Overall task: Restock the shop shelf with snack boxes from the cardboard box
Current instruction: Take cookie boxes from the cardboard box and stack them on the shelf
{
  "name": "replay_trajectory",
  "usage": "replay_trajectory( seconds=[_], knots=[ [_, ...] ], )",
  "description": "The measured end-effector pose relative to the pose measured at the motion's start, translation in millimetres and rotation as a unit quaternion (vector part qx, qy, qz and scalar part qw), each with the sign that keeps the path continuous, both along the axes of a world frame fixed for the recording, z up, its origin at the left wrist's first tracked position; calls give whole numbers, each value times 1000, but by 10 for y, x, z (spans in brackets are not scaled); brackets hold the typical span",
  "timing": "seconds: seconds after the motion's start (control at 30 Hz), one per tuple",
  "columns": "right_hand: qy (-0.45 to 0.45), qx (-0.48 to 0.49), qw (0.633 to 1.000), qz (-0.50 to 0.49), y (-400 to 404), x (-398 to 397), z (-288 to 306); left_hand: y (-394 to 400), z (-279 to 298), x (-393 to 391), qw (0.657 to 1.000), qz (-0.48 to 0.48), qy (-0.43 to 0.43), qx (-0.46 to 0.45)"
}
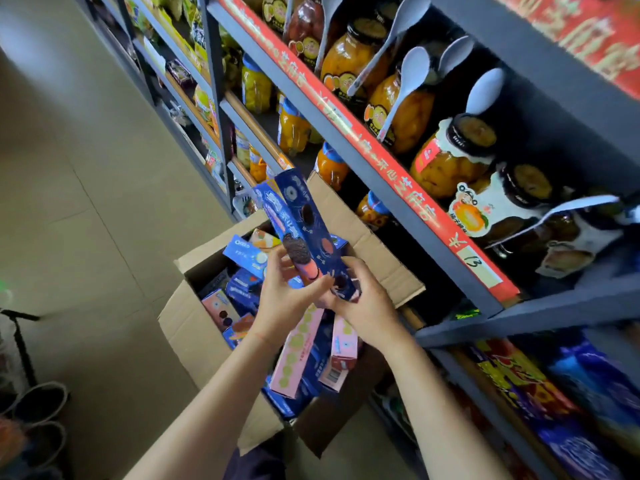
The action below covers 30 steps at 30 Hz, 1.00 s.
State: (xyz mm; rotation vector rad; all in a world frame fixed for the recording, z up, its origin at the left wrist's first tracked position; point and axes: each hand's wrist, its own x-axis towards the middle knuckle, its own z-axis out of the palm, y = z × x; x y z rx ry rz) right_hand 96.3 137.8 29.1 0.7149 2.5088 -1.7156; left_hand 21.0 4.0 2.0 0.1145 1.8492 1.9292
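The shop shelf (374,157) filled the right side of the view, its dark metal tiers fronted by a red price strip (415,199), with fruit jars (446,168) and white spoons (408,74) occupying the tier level with the hands. Below and left of it, the cardboard box (187,327) stood open on the floor, flaps spread, holding a loose mix of blue and pink snack boxes (298,351). Above the open box, two long blue snack boxes (301,223) were held upright side by side, their lower ends gathered between the hands. The left hand (287,296) gripped the lighter blue box from the left, fingers curled round its base. The right hand (360,306) clasped the darker box at its lower end; the exact finger placement appeared wrapped but was partly hidden by the box itself. The principal risk was judged to be a slip: both boxes were held only at the bottom, so a tall, top-heavy load could pivot and fall back into the cardboard box. A second risk was contact with the jars or spoons during the lift, caused by the narrow clearance beneath the price strip.
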Motion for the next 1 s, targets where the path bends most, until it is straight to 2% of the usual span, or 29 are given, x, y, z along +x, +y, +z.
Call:
replay_trajectory(
  seconds=[0.07,0.17,0.33,0.5,0.57,0.67,0.73,0.8,0.87,0.93,1.0],
  knots=[
    [3,-37,999,-13,187,244,170,100,189,110,998,-15,-45,49],
    [-14,-24,1000,-9,423,682,395,252,479,292,993,-29,-84,80],
    [48,17,990,-134,521,1449,764,644,876,971,983,-124,-63,117],
    [107,100,966,-211,783,2458,1376,1108,1369,1978,940,-261,-37,218],
    [134,109,958,-228,922,2941,1641,1291,1557,2370,932,-284,-21,225],
    [150,171,930,-287,1163,3652,1969,1573,1822,2915,927,-313,18,205],
    [138,229,907,-325,1341,4054,2130,1792,1901,3182,941,-287,106,142],
    [112,305,872,-365,1524,4399,2236,2009,1948,3386,934,-255,236,78],
    [55,447,803,-391,1724,4701,2288,2229,1997,3551,888,-248,385,34],
    [-4,533,737,-415,1913,4955,2319,2482,2024,3661,826,-248,506,-11],
    [-65,537,723,-430,2092,5146,2347,2711,2041,3737,773,-247,577,-88]
  ],
)
